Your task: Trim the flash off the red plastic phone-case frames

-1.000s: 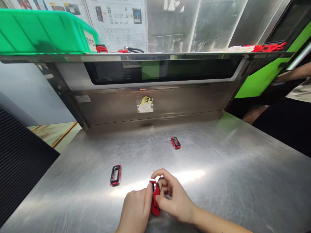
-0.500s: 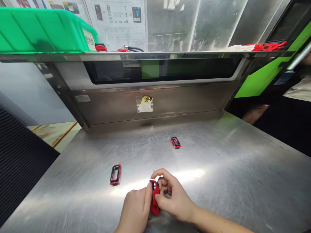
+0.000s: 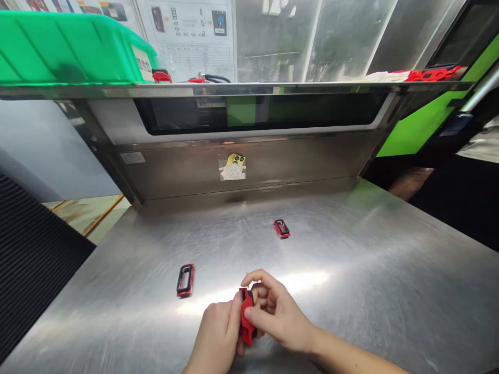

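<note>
Both my hands hold a red and black rectangular plastic frame (image 3: 246,317) upright above the steel table (image 3: 351,301). My left hand (image 3: 215,332) grips its left side, and my right hand (image 3: 276,314) pinches its upper part between thumb and fingers. My fingers hide much of the frame. A similar red-rimmed frame with a black inner edge (image 3: 185,280) lies flat to the left of my hands. A smaller red and black frame (image 3: 281,228) lies farther off, towards the back of the table.
A steel shelf edge (image 3: 234,89) runs above the table, carrying a green plastic crate (image 3: 66,49) and red pieces (image 3: 432,75). A labelled sticker (image 3: 233,167) sits on the back panel. A black ribbed mat (image 3: 35,270) lies left of the table. A person's clothing (image 3: 481,145) shows at the far right.
The red frame has tilted slightly in my hands, and my right thumb has shifted along it. The forearm at the right edge has withdrawn from view.
</note>
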`<state>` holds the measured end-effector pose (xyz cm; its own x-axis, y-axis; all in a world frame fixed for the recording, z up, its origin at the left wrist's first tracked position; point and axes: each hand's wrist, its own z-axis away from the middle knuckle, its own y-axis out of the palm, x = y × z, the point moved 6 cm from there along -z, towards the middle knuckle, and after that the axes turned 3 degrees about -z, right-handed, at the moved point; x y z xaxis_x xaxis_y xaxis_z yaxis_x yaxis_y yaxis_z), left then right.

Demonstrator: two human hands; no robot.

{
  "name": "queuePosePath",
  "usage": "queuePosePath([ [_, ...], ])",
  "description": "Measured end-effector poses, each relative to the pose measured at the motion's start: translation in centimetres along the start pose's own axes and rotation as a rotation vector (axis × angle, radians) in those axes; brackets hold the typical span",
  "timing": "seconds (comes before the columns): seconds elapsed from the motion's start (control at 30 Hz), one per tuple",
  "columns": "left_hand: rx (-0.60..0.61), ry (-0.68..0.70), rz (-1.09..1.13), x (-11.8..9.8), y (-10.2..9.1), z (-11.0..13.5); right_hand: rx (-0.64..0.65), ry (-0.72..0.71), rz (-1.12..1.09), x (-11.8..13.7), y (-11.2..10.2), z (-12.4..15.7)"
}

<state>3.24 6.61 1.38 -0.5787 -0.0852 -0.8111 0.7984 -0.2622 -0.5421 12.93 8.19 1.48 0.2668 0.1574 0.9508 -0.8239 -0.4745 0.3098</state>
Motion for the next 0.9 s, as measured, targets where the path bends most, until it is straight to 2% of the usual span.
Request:
queuePosePath([
  [0.27, -0.034, 0.018, -0.033, -0.5, -0.1, 0.2, 0.011, -0.002, -0.060, 0.2, 0.0, -0.2],
  [0.47, -0.069, 0.114, -0.213, 0.7, 0.2, -0.4, -0.064, -0.017, 0.098, 0.5, -0.1, 0.0],
  [0.6, -0.077, 0.154, -0.243, 1.3, 0.4, -0.5, -0.084, -0.009, 0.148, 0.6, -0.1, 0.0],
  [0.9, -0.107, 0.156, -0.304, 1.9, 0.5, -0.9, -0.093, -0.007, 0.195, 0.7, -0.2, 0.1],
])
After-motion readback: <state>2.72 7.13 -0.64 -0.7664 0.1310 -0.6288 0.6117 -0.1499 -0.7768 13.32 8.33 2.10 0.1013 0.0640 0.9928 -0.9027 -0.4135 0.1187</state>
